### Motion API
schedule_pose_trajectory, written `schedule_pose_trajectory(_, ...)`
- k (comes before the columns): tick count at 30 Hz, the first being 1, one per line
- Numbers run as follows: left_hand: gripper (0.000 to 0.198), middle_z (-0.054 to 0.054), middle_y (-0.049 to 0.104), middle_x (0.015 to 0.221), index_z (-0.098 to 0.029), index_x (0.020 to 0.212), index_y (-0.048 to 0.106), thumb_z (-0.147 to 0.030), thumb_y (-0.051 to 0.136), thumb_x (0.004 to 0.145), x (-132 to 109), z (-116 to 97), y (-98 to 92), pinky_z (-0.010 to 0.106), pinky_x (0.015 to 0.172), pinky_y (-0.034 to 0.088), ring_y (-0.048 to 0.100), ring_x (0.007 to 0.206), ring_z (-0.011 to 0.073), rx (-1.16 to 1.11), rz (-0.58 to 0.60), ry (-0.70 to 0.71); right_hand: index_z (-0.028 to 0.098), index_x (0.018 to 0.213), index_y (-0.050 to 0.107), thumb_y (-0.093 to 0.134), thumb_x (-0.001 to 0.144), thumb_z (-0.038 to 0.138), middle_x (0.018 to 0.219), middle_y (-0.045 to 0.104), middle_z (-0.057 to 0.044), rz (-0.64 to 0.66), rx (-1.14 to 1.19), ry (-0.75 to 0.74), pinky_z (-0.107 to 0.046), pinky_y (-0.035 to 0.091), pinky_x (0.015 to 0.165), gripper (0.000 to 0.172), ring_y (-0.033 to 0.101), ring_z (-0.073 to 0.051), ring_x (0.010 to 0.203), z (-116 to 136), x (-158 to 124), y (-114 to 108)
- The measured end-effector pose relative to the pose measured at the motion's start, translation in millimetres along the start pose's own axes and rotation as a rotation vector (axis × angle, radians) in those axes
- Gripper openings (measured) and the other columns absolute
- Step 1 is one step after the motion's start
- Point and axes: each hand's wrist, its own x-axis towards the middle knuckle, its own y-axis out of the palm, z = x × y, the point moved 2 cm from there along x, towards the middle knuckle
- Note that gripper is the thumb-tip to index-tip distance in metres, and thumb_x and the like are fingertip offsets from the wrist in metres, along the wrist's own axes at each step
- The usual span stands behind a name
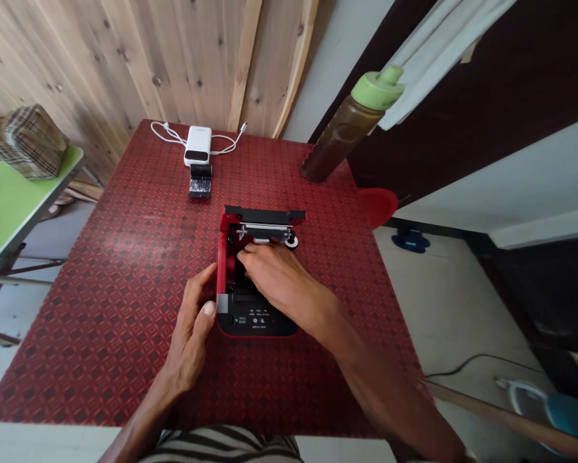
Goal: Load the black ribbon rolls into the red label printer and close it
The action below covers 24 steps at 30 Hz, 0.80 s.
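Head view: your left hand [189, 328] is half open and touches the side of the open red-and-black plastic thermal printer [257, 319]. Your right hand [281, 276] bends its fingers inside; I cannot tell if it grips anything.

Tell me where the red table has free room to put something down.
The red tabletop is free left of the left hand, and right of the open printer, below the bottle. It is crowded around the printer and right hand.

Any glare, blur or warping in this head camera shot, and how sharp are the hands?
Head view: pale glare sits on the red patterned tabletop; wide-angle warping leans the wood-plank wall and the bottle; the green table shows a pixelated patch at the frame edge; the right hand looks sharp, without obvious motion blur.
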Motion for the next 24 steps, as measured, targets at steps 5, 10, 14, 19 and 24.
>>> schedule_pose_trajectory(5, 0.06, 0.011, 0.057, 0.165, -0.028, 0.164, 0.052, -0.058, 0.045, 0.113, -0.7, 1.9, -0.1, 0.056, 0.129, 0.039, 0.054, 0.149, 0.0321, 0.019, -0.003, 0.007, 0.01, 0.121, 0.077, 0.052, 0.106, 0.001, 0.12, 0.081, -0.017, -0.033, 0.028, -0.018, -0.041, 0.057, 0.091, 0.03, 0.078, -0.03, 0.107, -2.7, 4.3, 6.6)
schedule_pose_trajectory(10, 0.059, 0.011, 0.056, 0.166, -0.029, 0.164, 0.051, -0.057, 0.046, 0.113, 0.0, 4.6, -0.1, 0.058, 0.131, 0.035, 0.052, 0.152, 0.0336, 0.045, -0.012, 0.013, 0.012, 0.12, 0.077, 0.057, 0.102, -0.002, 0.118, 0.082, -0.016, -0.079, 0.057, -0.041, -0.04, 0.059, 0.094, 0.03, 0.078, -0.029, 0.108, -4.0, 2.4, 5.6)
schedule_pose_trajectory(14, 0.059, 0.011, 0.056, 0.166, -0.029, 0.164, 0.052, -0.056, 0.045, 0.113, -0.3, 4.2, -0.5, 0.059, 0.131, 0.036, 0.052, 0.151, 0.034, 0.043, -0.013, 0.003, 0.017, 0.119, 0.076, 0.056, 0.103, -0.001, 0.118, 0.081, -0.012, -0.193, 0.164, -0.078, -0.039, 0.06, 0.096, 0.031, 0.077, -0.026, 0.109, -9.8, -17.2, 2.7)
schedule_pose_trajectory(19, 0.059, 0.01, 0.058, 0.164, -0.029, 0.164, 0.053, -0.058, 0.045, 0.113, -1.8, 3.5, -0.9, 0.057, 0.13, 0.037, 0.053, 0.151, 0.0339, 0.06, -0.021, -0.013, 0.018, 0.116, 0.077, 0.06, 0.103, -0.001, 0.12, 0.081, -0.008, -0.288, 0.259, -0.254, -0.039, 0.059, 0.108, 0.029, 0.074, -0.023, 0.112, -17.1, -46.4, -2.1)
schedule_pose_trajectory(24, 0.059, 0.009, 0.058, 0.165, -0.031, 0.163, 0.054, -0.059, 0.046, 0.112, -1.8, 4.2, -2.1, 0.059, 0.131, 0.035, 0.051, 0.154, 0.0351, 0.072, -0.035, -0.009, 0.019, 0.106, 0.079, 0.063, 0.101, -0.002, 0.117, 0.081, -0.008, -0.236, 0.217, -0.308, -0.04, 0.06, 0.102, 0.026, 0.071, -0.023, 0.106, -19.4, -42.4, 1.2)
